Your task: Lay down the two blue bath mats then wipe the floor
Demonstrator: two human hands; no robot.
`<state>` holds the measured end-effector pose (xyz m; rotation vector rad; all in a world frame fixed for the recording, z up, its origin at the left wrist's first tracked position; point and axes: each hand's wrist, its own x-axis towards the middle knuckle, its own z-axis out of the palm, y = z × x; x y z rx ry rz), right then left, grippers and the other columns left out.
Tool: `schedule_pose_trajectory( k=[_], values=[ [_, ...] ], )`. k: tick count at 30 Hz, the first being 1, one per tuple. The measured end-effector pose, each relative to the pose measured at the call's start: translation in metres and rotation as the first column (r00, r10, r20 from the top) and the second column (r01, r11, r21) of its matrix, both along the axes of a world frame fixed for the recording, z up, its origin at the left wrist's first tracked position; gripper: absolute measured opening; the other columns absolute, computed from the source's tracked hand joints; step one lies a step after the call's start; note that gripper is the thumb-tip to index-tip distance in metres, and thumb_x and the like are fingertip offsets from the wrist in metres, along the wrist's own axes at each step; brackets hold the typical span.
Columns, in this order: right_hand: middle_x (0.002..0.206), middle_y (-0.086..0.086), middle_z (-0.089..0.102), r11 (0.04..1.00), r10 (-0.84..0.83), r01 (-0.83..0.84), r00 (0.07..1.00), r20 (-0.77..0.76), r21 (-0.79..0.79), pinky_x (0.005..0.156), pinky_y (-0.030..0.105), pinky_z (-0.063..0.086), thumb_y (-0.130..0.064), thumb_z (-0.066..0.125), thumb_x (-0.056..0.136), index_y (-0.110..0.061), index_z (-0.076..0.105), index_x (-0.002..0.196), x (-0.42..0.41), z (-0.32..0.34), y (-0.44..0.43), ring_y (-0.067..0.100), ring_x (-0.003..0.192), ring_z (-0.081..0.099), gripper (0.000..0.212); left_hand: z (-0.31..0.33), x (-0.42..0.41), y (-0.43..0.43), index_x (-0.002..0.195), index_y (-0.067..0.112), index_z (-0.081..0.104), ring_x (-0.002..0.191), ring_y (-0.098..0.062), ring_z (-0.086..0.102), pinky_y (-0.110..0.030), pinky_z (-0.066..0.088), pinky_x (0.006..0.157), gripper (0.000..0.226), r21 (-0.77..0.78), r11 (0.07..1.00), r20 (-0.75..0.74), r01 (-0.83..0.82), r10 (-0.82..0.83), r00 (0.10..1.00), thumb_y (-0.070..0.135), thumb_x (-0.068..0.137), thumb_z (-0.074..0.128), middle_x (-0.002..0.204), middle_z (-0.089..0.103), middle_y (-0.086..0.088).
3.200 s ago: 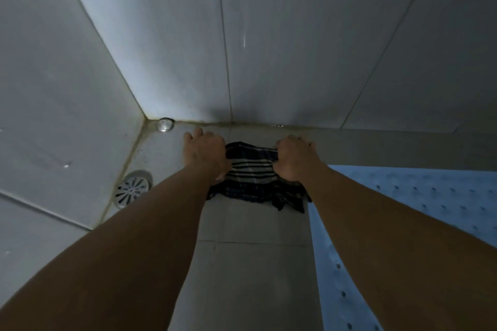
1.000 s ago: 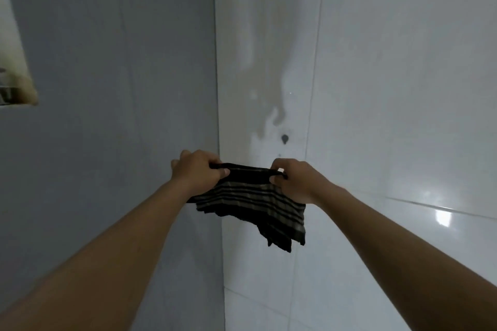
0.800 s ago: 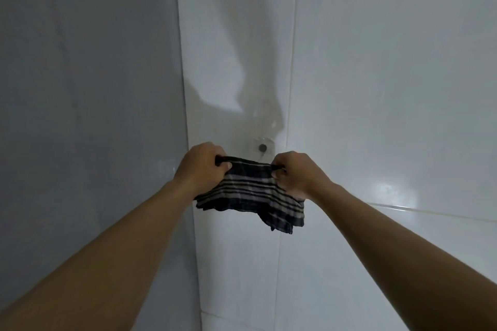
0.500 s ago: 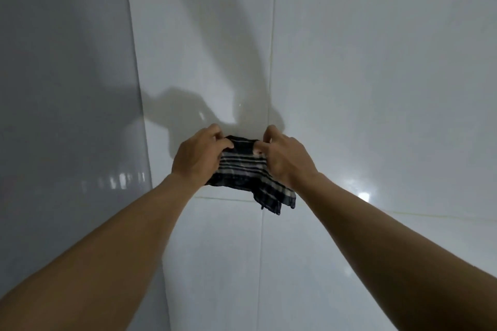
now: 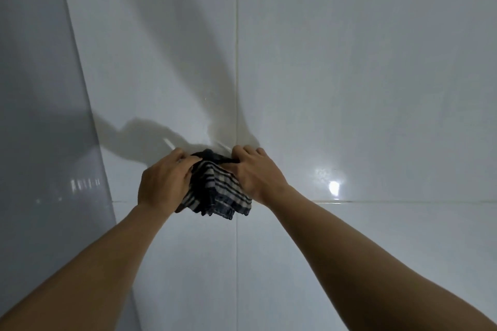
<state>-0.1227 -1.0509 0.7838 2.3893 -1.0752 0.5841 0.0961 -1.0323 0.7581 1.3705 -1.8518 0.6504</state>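
We held a dark striped cloth [image 5: 215,191] up in front of a white tiled wall [image 5: 363,62], a little below the middle of the view. Our left hand [image 5: 164,183] was at 9 o'clock of the cloth and our right hand [image 5: 255,174] at 3 o'clock, close together with only the bunched fabric between them. The left fingers [image 5: 178,154] were curled over the cloth's top edge and gripped it. The right fingers [image 5: 243,152] were also curled round that dark, gathered edge and pinched it tight. The rest of the cloth hung down towards 6 o'clock in loose folds, its pale and dark bands showing and its lower hem free. We could not tell whether the fabric touched the wall or hung just clear of it.

Both bare forearms ran in from 7 and 5 o'clock. At 12 o'clock of the cloth a vertical grout line [image 5: 237,62] climbed the wall. A horizontal one [image 5: 403,201] ran off towards 3 o'clock, level with the wrists. A bright glare spot [image 5: 333,187] sat on the glossy tile at 3 o'clock of the right hand. The shadow [image 5: 150,137] of our hands lay on the tile at 10 o'clock of the left hand. A darker side wall [image 5: 40,115] filled the 9 o'clock edge.
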Motion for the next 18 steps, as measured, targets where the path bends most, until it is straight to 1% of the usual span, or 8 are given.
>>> schedule_pose_trajectory(
  k=[3, 5, 7, 9, 11, 14, 16, 18],
  values=[
    [0.116, 0.003, 0.050, 0.998, -0.005, 0.007, 1.000, -0.022, 0.060, 0.089, 0.035, 0.036, -0.029, 0.045, 0.098, -0.030, 0.058, 0.137, 0.003, -0.002, 0.004, 0.025, 0.106, 0.044, 0.041, -0.011, 0.001, 0.004, 0.112, 0.017, 0.072, 0.064, -0.033, 0.064, -0.032, 0.052, 0.051, 0.030, 0.005, 1.000, -0.031, 0.014, -0.014, 0.999, 0.006, 0.084, 0.071, 0.094, 0.066, -0.005],
    [0.117, 0.002, 0.053, 0.995, 0.004, -0.003, 1.000, -0.009, 0.100, 0.089, 0.035, 0.037, -0.026, 0.049, 0.098, -0.027, 0.057, 0.137, 0.003, -0.004, 0.005, 0.025, 0.105, 0.046, 0.040, -0.018, 0.002, 0.006, 0.110, 0.015, 0.072, 0.070, -0.033, 0.066, -0.035, 0.055, 0.057, 0.028, 0.028, 0.999, -0.081, 0.043, -0.041, 0.996, 0.003, 0.085, 0.066, 0.096, 0.068, -0.005],
    [0.116, 0.003, 0.057, 0.991, 0.005, -0.004, 1.000, -0.003, 0.135, 0.087, 0.036, 0.042, -0.019, 0.052, 0.097, -0.022, 0.059, 0.132, 0.001, -0.005, 0.008, 0.026, 0.102, 0.049, 0.036, -0.020, 0.001, 0.012, 0.104, 0.017, 0.066, 0.077, -0.029, 0.066, -0.037, 0.054, 0.065, 0.028, 0.083, 0.993, -0.178, 0.083, -0.067, 0.982, -0.002, 0.085, 0.059, 0.095, 0.070, -0.003],
    [0.113, 0.005, 0.060, 0.985, 0.029, -0.034, 0.999, 0.028, 0.171, 0.082, 0.041, 0.047, -0.013, 0.054, 0.095, -0.017, 0.056, 0.126, -0.002, -0.008, 0.012, 0.029, 0.097, 0.053, 0.032, -0.020, -0.001, 0.018, 0.100, 0.018, 0.058, 0.071, -0.024, 0.061, -0.033, 0.048, 0.062, 0.029, 0.132, 0.987, -0.260, 0.092, -0.055, 0.964, -0.005, 0.084, 0.052, 0.096, 0.071, -0.001],
    [0.104, 0.006, 0.061, 0.980, 0.055, -0.069, 0.996, 0.077, 0.189, 0.076, 0.041, 0.048, -0.013, 0.056, 0.092, -0.017, 0.050, 0.118, -0.005, -0.009, 0.015, 0.031, 0.093, 0.055, 0.027, -0.017, -0.005, 0.025, 0.099, 0.019, 0.052, 0.064, -0.019, 0.055, -0.029, 0.040, 0.058, 0.028, 0.137, 0.988, -0.322, 0.071, -0.023, 0.946, -0.005, 0.085, 0.049, 0.098, 0.071, 0.001],
    [0.104, 0.004, 0.061, 0.977, 0.085, -0.102, 0.992, 0.094, 0.186, 0.077, 0.041, 0.050, -0.019, 0.061, 0.088, -0.019, 0.047, 0.113, -0.009, -0.011, 0.014, 0.031, 0.093, 0.057, 0.029, -0.013, -0.011, 0.035, 0.111, 0.021, 0.054, 0.083, -0.027, 0.064, -0.034, 0.048, 0.066, 0.028, 0.136, 0.991, -0.352, -0.004, 0.052, 0.935, 0.003, 0.090, 0.048, 0.102, 0.071, -0.002],
    [0.115, 0.005, 0.060, 0.979, 0.131, -0.145, 0.986, 0.103, 0.141, 0.084, 0.044, 0.051, -0.027, 0.062, 0.087, -0.019, 0.048, 0.122, -0.009, -0.007, 0.014, 0.030, 0.100, 0.058, 0.039, -0.014, -0.013, 0.044, 0.124, 0.020, 0.055, 0.095, -0.034, 0.063, -0.042, 0.052, 0.075, 0.032, 0.139, 0.986, -0.308, -0.093, 0.132, 0.942, 0.010, 0.094, 0.048, 0.109, 0.070, -0.008],
    [0.123, 0.006, 0.058, 0.982, 0.140, -0.149, 0.986, 0.090, 0.115, 0.090, 0.043, 0.048, -0.033, 0.060, 0.089, -0.017, 0.045, 0.134, -0.010, 0.001, 0.014, 0.029, 0.107, 0.056, 0.050, -0.009, -0.019, 0.053, 0.138, 0.020, 0.051, 0.109, -0.037, 0.058, -0.047, 0.049, 0.092, 0.040, 0.189, 0.966, -0.307, -0.176, 0.228, 0.924, 0.017, 0.098, 0.045, 0.127, 0.065, -0.008]
  ],
)
